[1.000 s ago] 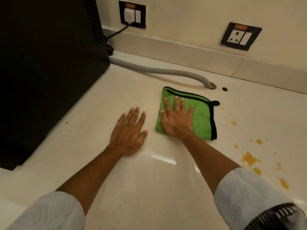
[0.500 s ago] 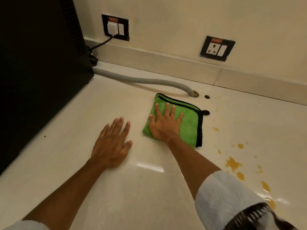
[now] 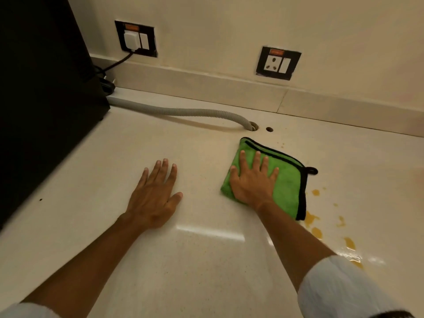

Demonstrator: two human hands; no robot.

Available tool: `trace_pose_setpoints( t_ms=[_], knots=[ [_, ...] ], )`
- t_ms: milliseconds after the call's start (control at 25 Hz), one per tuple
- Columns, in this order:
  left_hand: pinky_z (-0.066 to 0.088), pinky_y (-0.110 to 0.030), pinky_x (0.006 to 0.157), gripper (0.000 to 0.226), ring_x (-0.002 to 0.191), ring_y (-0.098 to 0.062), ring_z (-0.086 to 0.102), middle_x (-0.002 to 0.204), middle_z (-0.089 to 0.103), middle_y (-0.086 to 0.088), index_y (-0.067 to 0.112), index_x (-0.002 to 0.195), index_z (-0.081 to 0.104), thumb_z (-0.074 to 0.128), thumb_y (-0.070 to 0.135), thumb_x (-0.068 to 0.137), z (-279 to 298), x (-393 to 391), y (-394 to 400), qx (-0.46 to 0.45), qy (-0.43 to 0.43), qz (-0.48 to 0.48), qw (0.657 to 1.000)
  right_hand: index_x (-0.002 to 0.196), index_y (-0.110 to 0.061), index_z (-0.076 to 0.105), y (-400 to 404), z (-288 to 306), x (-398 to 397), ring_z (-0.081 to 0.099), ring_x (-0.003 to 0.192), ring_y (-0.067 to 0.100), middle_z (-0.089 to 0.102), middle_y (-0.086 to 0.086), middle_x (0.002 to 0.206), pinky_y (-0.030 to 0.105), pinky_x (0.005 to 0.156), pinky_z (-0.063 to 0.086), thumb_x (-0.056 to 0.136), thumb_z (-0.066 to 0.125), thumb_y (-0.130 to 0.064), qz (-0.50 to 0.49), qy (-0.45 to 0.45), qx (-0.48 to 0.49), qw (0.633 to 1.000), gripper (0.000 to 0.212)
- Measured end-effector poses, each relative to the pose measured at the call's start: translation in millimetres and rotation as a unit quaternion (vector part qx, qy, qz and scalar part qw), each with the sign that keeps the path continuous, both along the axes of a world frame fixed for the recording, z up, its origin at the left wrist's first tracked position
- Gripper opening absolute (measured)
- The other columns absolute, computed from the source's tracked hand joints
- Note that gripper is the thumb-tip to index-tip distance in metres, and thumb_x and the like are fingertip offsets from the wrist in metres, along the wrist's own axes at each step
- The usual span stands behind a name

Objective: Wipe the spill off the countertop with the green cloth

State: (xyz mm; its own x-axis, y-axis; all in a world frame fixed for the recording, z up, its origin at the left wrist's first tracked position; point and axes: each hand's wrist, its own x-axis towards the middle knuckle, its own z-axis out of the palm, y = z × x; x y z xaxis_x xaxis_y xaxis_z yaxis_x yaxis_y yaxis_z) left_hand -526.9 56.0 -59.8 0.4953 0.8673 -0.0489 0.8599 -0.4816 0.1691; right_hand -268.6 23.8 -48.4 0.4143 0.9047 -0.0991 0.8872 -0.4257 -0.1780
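So the folded bright-green microfibre cloth with black piping and a little black hang loop point(image 3: 284, 180) sits flat on our glossy cream stone desk point(image 3: 183, 260), just in front of the grey ribbed drain hose point(image 3: 183, 112). Our right hand point(image 3: 251, 182) is pressed flat on its left half, fingers spread wide, gripping nothing. Our left hand point(image 3: 153, 198) lies palm-down on the bare desk well to the left, fingers loosely together, also empty. The orange-yellow spill of splotches and drops point(image 3: 317, 231) is off to the right. Compared with half a second ago, the cloth has slid toward it: the black-edged near corner now touches the biggest splotch, where before there was clear desk between them.
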Motion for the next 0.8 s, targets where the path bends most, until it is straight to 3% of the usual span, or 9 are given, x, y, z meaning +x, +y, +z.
trace_pose_setpoints(
  t_ms=[240, 360, 560, 720, 800],
  knots=[
    [-0.007, -0.042, 0.121, 0.073, 0.149, -0.023, -0.013, 0.162, -0.012, -0.011, 0.014, 0.154, -0.006, 0.026, 0.048, 0.097, 7.2, 36.6, 39.4, 0.017, -0.013, -0.016, 1.000, 0.152, -0.049, -0.002, -61.1, -12.3, 10.9, -0.002, 0.152, 0.025, -0.003, 0.001, 0.166, 0.053, 0.117, -0.003, 0.093, 0.003, -0.065, 0.142, -0.006, 0.026, 0.990, 0.062],
    [-0.008, -0.041, 0.121, 0.073, 0.149, -0.022, -0.014, 0.162, -0.013, -0.010, 0.014, 0.154, -0.006, 0.025, 0.049, 0.097, 4.0, 42.3, 54.5, 0.012, -0.016, -0.015, 1.000, 0.152, -0.050, 0.002, -54.4, -10.3, 40.0, 0.004, 0.152, 0.024, 0.003, 0.003, 0.166, 0.053, 0.117, 0.010, 0.093, 0.010, -0.064, 0.093, -0.043, 0.030, 0.994, 0.062],
    [-0.005, -0.037, 0.122, 0.080, 0.149, -0.015, -0.011, 0.163, -0.010, -0.003, 0.018, 0.154, -0.003, 0.015, 0.057, 0.086, -8.8, 41.4, 55.8, 0.011, -0.028, -0.009, 1.000, 0.157, -0.034, 0.001, 10.7, -6.5, 88.5, -0.001, 0.151, 0.033, 0.001, 0.013, 0.165, 0.060, 0.118, 0.002, 0.091, 0.021, -0.065, -0.051, -0.038, 0.012, 0.998, 0.075],
    [-0.002, -0.037, 0.122, 0.080, 0.149, -0.014, -0.010, 0.163, -0.009, -0.002, 0.019, 0.154, -0.004, 0.016, 0.058, 0.086, -9.2, 42.5, 57.7, 0.018, -0.030, -0.008, 0.999, 0.157, -0.035, 0.002, 19.9, -13.7, 103.3, -0.002, 0.151, 0.032, 0.001, 0.012, 0.165, 0.059, 0.118, -0.002, 0.087, 0.014, -0.070, 0.008, -0.056, 0.019, 0.998, 0.079],
    [-0.002, -0.037, 0.122, 0.080, 0.149, -0.014, -0.011, 0.163, -0.010, -0.002, 0.019, 0.153, -0.006, 0.014, 0.058, 0.086, -7.7, 42.8, 57.4, 0.016, -0.025, -0.007, 1.000, 0.157, -0.034, 0.004, 21.3, -16.4, 110.4, -0.001, 0.151, 0.032, 0.002, 0.013, 0.165, 0.058, 0.118, -0.002, 0.085, 0.013, -0.071, -0.016, -0.051, 0.022, 0.998, 0.081]
  ],
)
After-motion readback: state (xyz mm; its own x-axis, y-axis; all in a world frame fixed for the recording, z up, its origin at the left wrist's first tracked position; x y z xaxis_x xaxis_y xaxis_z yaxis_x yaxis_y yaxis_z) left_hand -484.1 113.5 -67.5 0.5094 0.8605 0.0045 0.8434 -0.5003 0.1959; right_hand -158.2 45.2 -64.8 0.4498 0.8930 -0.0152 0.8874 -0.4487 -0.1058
